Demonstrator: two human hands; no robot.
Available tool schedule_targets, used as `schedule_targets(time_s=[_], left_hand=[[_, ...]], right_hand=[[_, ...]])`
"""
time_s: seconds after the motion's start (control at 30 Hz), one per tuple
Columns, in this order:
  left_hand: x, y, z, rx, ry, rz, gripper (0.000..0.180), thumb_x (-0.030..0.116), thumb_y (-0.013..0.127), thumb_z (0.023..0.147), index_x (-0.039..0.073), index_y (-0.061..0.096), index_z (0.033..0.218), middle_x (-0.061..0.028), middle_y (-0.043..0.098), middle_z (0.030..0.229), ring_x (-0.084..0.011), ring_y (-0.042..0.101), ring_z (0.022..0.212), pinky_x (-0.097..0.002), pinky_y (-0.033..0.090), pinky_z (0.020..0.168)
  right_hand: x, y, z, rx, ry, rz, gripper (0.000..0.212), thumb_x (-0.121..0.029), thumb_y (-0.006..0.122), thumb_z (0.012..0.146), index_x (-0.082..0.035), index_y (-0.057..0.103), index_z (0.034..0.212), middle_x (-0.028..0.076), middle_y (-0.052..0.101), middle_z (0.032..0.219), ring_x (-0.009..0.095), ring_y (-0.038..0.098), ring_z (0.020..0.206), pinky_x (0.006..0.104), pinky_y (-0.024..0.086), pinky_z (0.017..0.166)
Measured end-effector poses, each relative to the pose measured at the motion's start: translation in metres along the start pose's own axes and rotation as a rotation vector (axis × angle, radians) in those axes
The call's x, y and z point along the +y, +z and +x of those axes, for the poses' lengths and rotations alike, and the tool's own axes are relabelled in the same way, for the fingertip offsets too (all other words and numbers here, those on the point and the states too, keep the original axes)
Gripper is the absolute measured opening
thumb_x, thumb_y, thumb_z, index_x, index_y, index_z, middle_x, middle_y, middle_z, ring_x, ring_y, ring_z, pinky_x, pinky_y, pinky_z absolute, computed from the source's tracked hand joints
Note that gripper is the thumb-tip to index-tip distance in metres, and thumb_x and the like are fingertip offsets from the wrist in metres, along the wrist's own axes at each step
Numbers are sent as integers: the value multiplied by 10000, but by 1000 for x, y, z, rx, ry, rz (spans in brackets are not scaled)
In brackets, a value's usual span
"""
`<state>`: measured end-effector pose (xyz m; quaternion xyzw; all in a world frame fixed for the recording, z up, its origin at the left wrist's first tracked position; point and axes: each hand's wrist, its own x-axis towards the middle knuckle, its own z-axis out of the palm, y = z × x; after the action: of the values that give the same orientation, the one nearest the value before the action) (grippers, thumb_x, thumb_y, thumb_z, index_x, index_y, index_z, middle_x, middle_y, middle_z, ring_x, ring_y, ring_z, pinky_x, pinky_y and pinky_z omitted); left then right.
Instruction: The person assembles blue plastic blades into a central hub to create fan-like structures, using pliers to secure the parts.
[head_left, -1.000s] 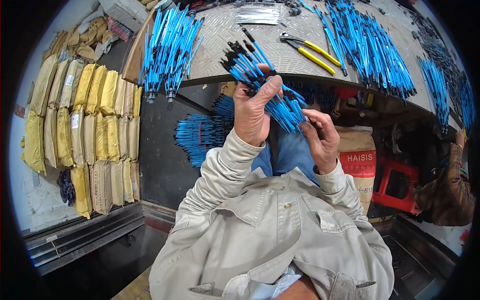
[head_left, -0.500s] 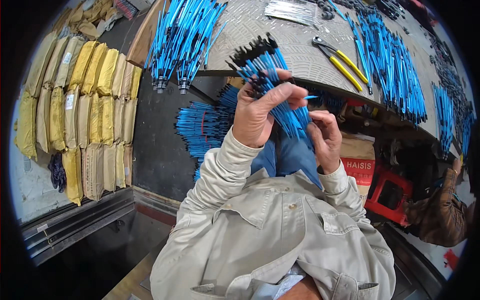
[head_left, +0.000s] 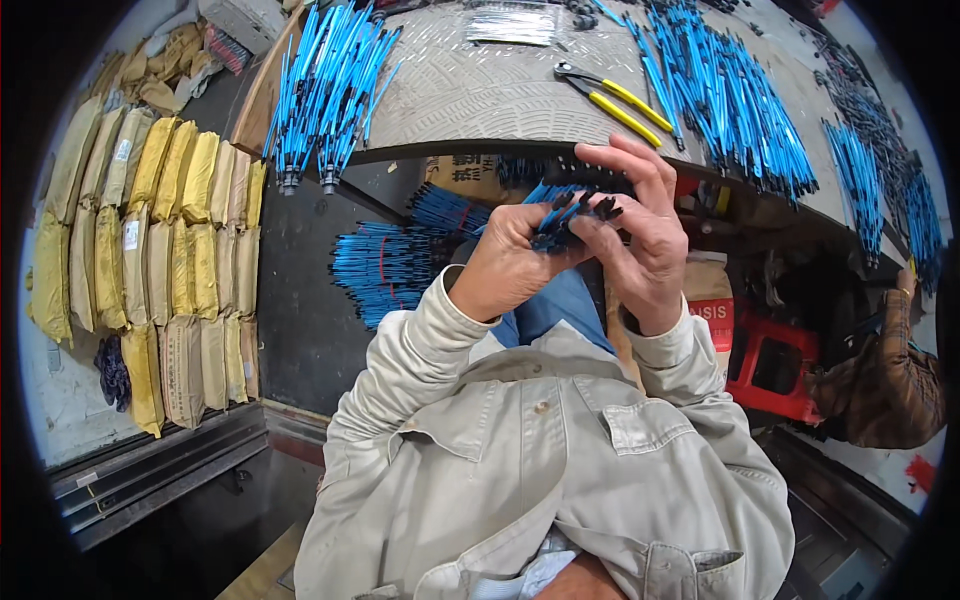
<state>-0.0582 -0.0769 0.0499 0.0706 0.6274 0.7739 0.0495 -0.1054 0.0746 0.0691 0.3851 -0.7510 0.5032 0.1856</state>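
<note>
A bundle of thin blue sticks with black tips (head_left: 560, 222) is held up in front of me, below the table's near edge, its black ends turned toward me. My left hand (head_left: 508, 262) is closed around it from the left. On the other side, my right hand (head_left: 640, 225) cups the black ends, thumb below and fingers bent over the top. Most of the sticks' length is hidden behind both hands. Below the table, more bundles of blue sticks (head_left: 385, 270) lie to the left, tied with red bands.
On the table (head_left: 440, 100) lie pliers with yellow handles (head_left: 625, 105), a left pile of blue sticks (head_left: 330, 90) and a right pile (head_left: 735, 100). Yellow and tan packages (head_left: 180, 230) are stacked at left. A red plastic stool (head_left: 770, 365) and a person's plaid sleeve (head_left: 900, 345) appear at right.
The bundle has swung from slanting up and away to nearly end-on toward me, and sits lower. My right hand has risen from the sticks' lower ends to the black tips.
</note>
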Motion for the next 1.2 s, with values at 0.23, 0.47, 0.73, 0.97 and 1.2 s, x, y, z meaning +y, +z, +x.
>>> schedule_targets(time_s=[0.23, 0.47, 0.73, 0.97, 1.2], left_hand=[[-9, 27, -5, -19, 76, 10, 280, -17, 668, 772, 24, 638, 1047, 12, 629, 930, -46, 520, 831, -228, 462, 736], [-7, 39, -6, -36, 66, 2, 298, -19, 671, 767, 32, 639, 1058, 8, 632, 910, -49, 534, 823, -230, 470, 735], [-14, 35, -1, -89, 37, 16, 198, -1, 678, 766, 12, 651, 962, 16, 626, 844, -44, 534, 773, -220, 468, 700], [-20, 30, 1, 35, 33, -163, 154, 10, 675, 772, -2, 654, 924, 34, 598, 804, -37, 508, 737, -207, 455, 664], [-11, 16, 4, -5, -88, -64, 184, 31, 670, 791, -9, 641, 969, -6, 617, 835, -66, 550, 755, -214, 473, 671]], right_hand=[[0, -13, -16, 68, 47, 140, 145, -160, 727, 680, -82, 691, 796, 71, 617, 1074, 264, 474, 1110, 375, 290, 969], [18, -23, -27, 110, -46, 90, 165, -181, 766, 633, -75, 651, 685, 53, 654, 957, 217, 550, 989, 374, 306, 940], [10, -19, -21, 178, -20, 4, 174, -182, 776, 625, -78, 654, 693, 54, 650, 951, 204, 573, 905, 388, 305, 948], [4, -3, -18, 146, 33, -160, 60, -66, 675, 732, -33, 633, 760, 109, 644, 974, 234, 555, 1026, 417, 326, 970], [9, 8, 8, 201, 124, 532, 267, -232, 538, 875, -7, 607, 999, 96, 615, 1024, 218, 538, 1036, 372, 347, 946]])
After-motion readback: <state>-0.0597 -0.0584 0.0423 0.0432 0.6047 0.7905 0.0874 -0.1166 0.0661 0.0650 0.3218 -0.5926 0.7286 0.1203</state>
